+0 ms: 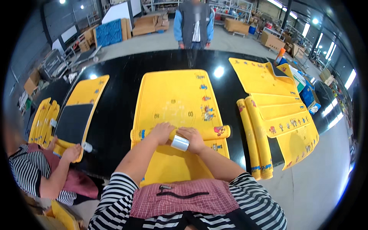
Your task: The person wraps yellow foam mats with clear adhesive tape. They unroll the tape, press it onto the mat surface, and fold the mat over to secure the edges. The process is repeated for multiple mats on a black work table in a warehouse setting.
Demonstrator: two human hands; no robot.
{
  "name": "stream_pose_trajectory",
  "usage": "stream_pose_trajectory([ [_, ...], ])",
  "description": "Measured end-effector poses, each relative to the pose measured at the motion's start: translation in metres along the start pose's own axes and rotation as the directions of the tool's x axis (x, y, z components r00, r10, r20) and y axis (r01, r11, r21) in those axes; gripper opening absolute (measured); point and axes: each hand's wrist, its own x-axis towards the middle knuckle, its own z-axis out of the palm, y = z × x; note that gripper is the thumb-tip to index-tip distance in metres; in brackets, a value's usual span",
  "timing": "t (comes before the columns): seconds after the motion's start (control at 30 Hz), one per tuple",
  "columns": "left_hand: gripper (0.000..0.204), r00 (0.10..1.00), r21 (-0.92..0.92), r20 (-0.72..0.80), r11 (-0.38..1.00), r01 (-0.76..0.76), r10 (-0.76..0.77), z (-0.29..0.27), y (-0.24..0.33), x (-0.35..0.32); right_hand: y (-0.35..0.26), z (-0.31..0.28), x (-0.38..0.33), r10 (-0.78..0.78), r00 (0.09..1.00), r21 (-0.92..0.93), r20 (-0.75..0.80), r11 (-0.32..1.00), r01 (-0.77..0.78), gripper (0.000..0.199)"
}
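A yellow mat [174, 90] with colourful cartoon prints lies spread in front of me, its near part rolled into a tube [209, 132] running crosswise. My left hand [163, 132] is closed over the tube's middle. Close beside it, my right hand [193, 140] curls over the same tube. A small roll of whitish film [180, 143] sits between my hands, against the thumb side of the right one; what grips it, if anything, is hidden. Under my forearms, more yellow mat [172, 165] reaches the near edge.
Two rolled yellow mats [255, 138] lie to the right, beside several unrolled, overlapping mats [283, 111] and boxes [309, 99]. At left, a co-worker's hands [71, 153] work on another mat [86, 92], near rolled ones [42, 119]. Across the black table [119, 103] stands a person [194, 27].
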Motion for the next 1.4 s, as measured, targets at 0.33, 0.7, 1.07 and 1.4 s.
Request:
stream_pose_trajectory([
  [0.33,0.073,0.969,0.224,-0.244,0.970,0.100,-0.043,0.010,-0.011,0.008,0.082,0.002,0.105,0.447,0.884,0.171,0.137,0.868,-0.466,0.033],
  [0.7,0.070,0.975,0.180,-0.192,0.981,-0.074,0.109,0.007,-0.043,0.027,0.099,-0.003,0.120,0.380,0.905,0.323,0.192,0.846,-0.424,0.026],
  [1.07,0.050,0.990,-0.173,-0.016,0.974,-0.144,0.144,-0.004,0.060,-0.095,-0.075,-0.071,-0.037,0.217,0.898,0.203,0.383,0.929,-0.311,0.040],
  [1.4,0.049,0.998,-0.033,0.045,0.999,-0.039,0.040,-0.004,0.036,-0.065,-0.043,-0.022,-0.083,-0.176,0.984,0.229,-0.022,0.957,0.176,0.063],
])
